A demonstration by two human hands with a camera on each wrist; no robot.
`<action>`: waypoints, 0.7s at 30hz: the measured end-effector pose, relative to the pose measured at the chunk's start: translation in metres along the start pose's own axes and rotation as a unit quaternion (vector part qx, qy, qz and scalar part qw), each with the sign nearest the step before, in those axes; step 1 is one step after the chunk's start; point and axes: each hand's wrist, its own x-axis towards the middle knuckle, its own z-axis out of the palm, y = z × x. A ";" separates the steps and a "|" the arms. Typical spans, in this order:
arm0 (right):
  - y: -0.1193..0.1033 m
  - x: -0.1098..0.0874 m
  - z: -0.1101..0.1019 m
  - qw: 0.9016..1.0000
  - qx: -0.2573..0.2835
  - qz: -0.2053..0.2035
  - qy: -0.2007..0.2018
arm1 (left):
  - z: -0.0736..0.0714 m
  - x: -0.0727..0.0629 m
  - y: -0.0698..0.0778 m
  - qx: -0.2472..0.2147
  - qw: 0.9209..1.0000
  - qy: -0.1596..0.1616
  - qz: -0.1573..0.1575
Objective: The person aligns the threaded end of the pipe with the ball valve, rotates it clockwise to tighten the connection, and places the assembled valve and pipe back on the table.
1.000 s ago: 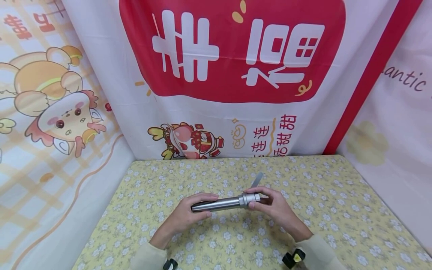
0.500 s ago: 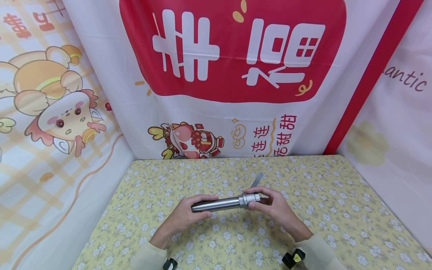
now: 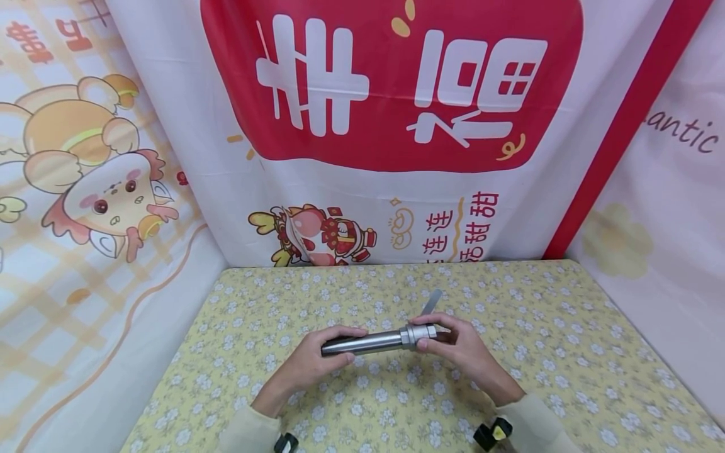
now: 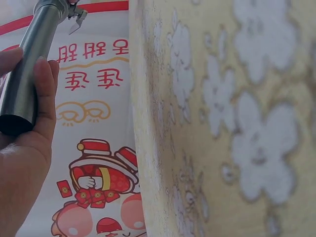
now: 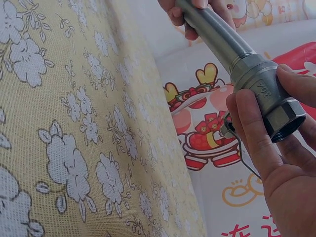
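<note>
A bright steel pipe (image 3: 376, 341) joins a steel ball valve (image 3: 418, 334), and the two are held level above the table. My left hand (image 3: 311, 360) grips the pipe around its free end. On the other side my right hand (image 3: 467, 348) holds the valve body, thumb on one side and fingers on the other. The flat lever handle (image 3: 432, 302) sticks out from the valve, away from me. In the right wrist view, "304" is marked on the valve body (image 5: 264, 81), whose open hex end faces the camera. The left wrist view shows the pipe's dark end (image 4: 17, 123).
A yellow floral cloth covers the table (image 3: 374, 415) beneath both hands. Printed hangings enclose it: a back curtain (image 3: 391, 189), one at the left (image 3: 113, 302) and one at the right (image 3: 668, 251). Dark devices (image 3: 493, 433) are strapped at both wrists.
</note>
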 end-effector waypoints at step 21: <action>0.000 0.001 0.000 1.000 -0.003 -0.001 -0.001 | -0.002 -0.001 -0.002 0.000 1.000 -0.012 0.025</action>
